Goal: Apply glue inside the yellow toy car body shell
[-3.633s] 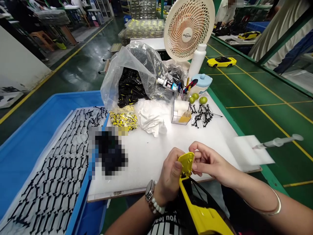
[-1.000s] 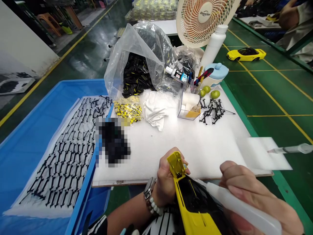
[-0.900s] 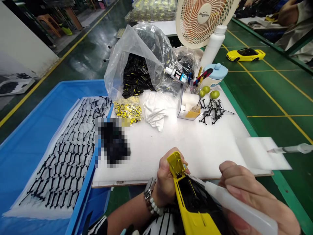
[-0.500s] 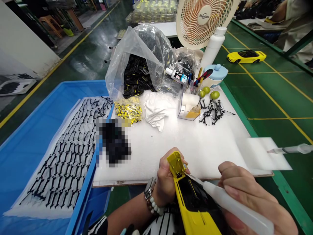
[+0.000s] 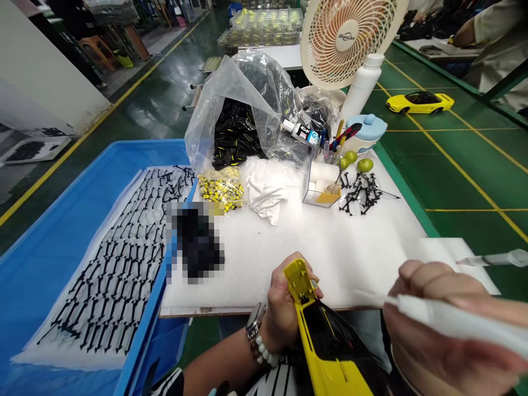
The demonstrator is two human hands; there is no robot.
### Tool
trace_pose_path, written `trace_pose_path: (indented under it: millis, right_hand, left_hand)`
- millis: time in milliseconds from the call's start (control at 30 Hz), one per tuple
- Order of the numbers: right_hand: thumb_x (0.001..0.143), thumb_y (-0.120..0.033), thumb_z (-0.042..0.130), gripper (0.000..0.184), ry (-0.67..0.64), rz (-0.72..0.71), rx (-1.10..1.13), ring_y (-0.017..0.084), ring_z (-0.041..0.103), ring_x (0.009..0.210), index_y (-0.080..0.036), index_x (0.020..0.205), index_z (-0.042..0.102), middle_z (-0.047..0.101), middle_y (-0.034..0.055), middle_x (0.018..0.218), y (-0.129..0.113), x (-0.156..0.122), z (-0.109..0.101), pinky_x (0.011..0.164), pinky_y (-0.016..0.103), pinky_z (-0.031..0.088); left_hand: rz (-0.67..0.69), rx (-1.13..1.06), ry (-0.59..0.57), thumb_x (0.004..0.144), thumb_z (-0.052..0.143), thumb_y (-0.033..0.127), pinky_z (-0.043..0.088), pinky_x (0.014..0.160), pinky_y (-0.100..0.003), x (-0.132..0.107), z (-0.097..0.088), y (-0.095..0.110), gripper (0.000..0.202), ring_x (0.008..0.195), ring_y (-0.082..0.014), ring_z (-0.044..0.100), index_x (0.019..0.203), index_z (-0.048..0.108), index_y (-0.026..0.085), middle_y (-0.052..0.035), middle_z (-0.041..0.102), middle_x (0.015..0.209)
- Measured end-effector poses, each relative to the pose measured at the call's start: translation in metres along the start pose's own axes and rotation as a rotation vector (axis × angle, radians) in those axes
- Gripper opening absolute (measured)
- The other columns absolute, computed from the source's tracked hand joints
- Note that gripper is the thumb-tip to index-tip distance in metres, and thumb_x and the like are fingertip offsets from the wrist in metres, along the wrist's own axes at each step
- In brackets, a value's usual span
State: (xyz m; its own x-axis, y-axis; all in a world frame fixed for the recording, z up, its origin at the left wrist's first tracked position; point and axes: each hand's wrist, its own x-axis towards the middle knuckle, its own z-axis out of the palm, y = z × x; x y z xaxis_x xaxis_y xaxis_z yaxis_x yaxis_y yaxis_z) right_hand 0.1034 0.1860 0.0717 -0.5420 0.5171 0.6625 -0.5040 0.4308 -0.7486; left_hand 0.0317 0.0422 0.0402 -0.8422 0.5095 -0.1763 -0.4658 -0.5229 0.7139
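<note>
My left hand (image 5: 284,308) is closed around the front end of a yellow toy car body (image 5: 325,341), held upside down over my lap at the near edge of the white foam board (image 5: 313,247). My right hand (image 5: 437,335) is closed on a white syringe-like applicator (image 5: 449,322). Its thin tip points left, raised clear of the car body. The lower part of the right hand is blurred.
A blue tray (image 5: 61,231) of black parts lies to the left. At the back stand a plastic bag of black parts (image 5: 243,121), a yellow parts bag (image 5: 223,190), a white cloth (image 5: 266,190), a clear box (image 5: 319,187), a fan (image 5: 350,38). A second syringe (image 5: 495,258) rests on the right.
My right hand drew the applicator's tip out of the car body and lifted it to the right. Earlier that hand held no applicator and touched the car's front end.
</note>
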Motion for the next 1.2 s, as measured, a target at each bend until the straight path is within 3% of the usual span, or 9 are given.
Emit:
trace_pose_path:
  millis: [67, 100, 267, 433, 567, 767, 900, 967, 1200]
  right_hand:
    - [0.094, -0.039, 0.056, 0.012, 0.106, -0.02, -0.006, 0.017, 0.044, 0.053, -0.028, 0.098, 0.054, 0.045, -0.0041, 0.064, 0.019, 0.012, 0.011, 0.054, 0.034, 0.039]
    - [0.092, -0.035, 0.059, 0.011, 0.087, 0.0, -0.039, 0.017, 0.049, 0.057, -0.027, 0.096, 0.052, 0.048, -0.0041, 0.066, 0.03, 0.018, 0.018, 0.057, 0.033, 0.041]
    - [0.079, -0.027, 0.071, 0.023, -0.343, 0.196, -0.294, 0.015, 0.055, 0.063, -0.023, 0.076, 0.048, 0.056, -0.0025, 0.07, 0.088, 0.038, 0.06, 0.058, 0.028, 0.044]
    - [0.083, -0.028, 0.064, 0.021, -0.489, 0.217, -0.455, 0.012, 0.056, 0.06, -0.017, 0.097, 0.051, 0.061, -0.0016, 0.078, 0.124, 0.04, 0.092, 0.058, 0.026, 0.045]
    - [0.078, -0.029, 0.065, 0.027, -0.501, 0.09, -0.54, 0.017, 0.058, 0.071, -0.018, 0.1, 0.053, 0.062, 0.0027, 0.083, 0.12, 0.048, 0.082, 0.065, 0.032, 0.048]
    - [0.087, -0.034, 0.058, 0.035, -0.201, -0.105, -0.709, 0.026, 0.056, 0.085, -0.017, 0.117, 0.054, 0.063, 0.014, 0.103, 0.112, 0.095, 0.043, 0.081, 0.044, 0.044]
    - [0.087, -0.027, 0.056, 0.017, -0.257, -0.154, -0.766, 0.024, 0.058, 0.072, -0.021, 0.098, 0.067, 0.067, 0.0061, 0.078, 0.129, 0.111, 0.039, 0.075, 0.04, 0.044]
    - [0.088, -0.026, 0.054, 0.017, -0.226, -0.169, -0.79, 0.024, 0.059, 0.07, -0.02, 0.096, 0.068, 0.066, 0.0053, 0.071, 0.134, 0.111, 0.041, 0.073, 0.039, 0.044]
    - [0.085, -0.028, 0.064, 0.024, -0.174, -0.205, -0.771, 0.023, 0.068, 0.069, -0.019, 0.107, 0.064, 0.073, 0.0054, 0.085, 0.123, 0.103, 0.033, 0.062, 0.033, 0.05]
  left_hand:
    - [0.003, 0.002, 0.0, 0.075, 0.054, 0.071, 0.04, 0.047, -0.024, 0.0, 0.0, -0.001, 0.056, 0.051, -0.013, 0.052, 0.069, 0.065, 0.016, -0.0014, 0.054, 0.062]
    - [0.006, 0.0, 0.002, 0.076, 0.054, 0.07, 0.039, 0.047, -0.024, 0.0, 0.0, -0.001, 0.056, 0.051, -0.0132, 0.053, 0.069, 0.065, 0.016, -0.0013, 0.053, 0.062]
    - [0.004, -0.01, 0.014, 0.075, 0.057, 0.07, 0.042, 0.048, -0.023, 0.001, 0.0, -0.004, 0.057, 0.05, -0.0116, 0.057, 0.068, 0.065, 0.014, -0.0015, 0.057, 0.068]
    - [0.01, -0.023, -0.008, 0.073, 0.059, 0.073, 0.043, 0.047, -0.021, 0.003, -0.002, -0.006, 0.059, 0.048, -0.0106, 0.056, 0.067, 0.064, 0.014, -0.0008, 0.056, 0.067]
    - [0.016, -0.026, 0.012, 0.073, 0.057, 0.073, 0.039, 0.044, -0.022, 0.004, -0.003, -0.008, 0.059, 0.045, -0.0107, 0.054, 0.065, 0.062, 0.015, -0.0014, 0.056, 0.066]
    - [0.013, 0.01, 0.007, 0.076, 0.054, 0.074, 0.038, 0.045, -0.024, 0.003, -0.007, -0.013, 0.059, 0.046, -0.0128, 0.055, 0.068, 0.064, 0.016, -0.0016, 0.058, 0.066]
    - [0.014, 0.046, 0.011, 0.078, 0.05, 0.075, 0.04, 0.046, -0.024, 0.002, -0.008, -0.013, 0.061, 0.046, -0.0115, 0.054, 0.07, 0.064, 0.017, -0.0008, 0.057, 0.068]
    - [0.013, 0.069, 0.014, 0.078, 0.048, 0.077, 0.039, 0.045, -0.024, 0.002, -0.007, -0.013, 0.063, 0.045, -0.0124, 0.054, 0.07, 0.064, 0.017, -0.0013, 0.057, 0.065]
    - [0.011, 0.114, 0.029, 0.076, 0.044, 0.08, 0.037, 0.044, -0.026, 0.002, -0.001, -0.01, 0.065, 0.043, -0.0152, 0.054, 0.071, 0.061, 0.017, -0.0033, 0.058, 0.06]
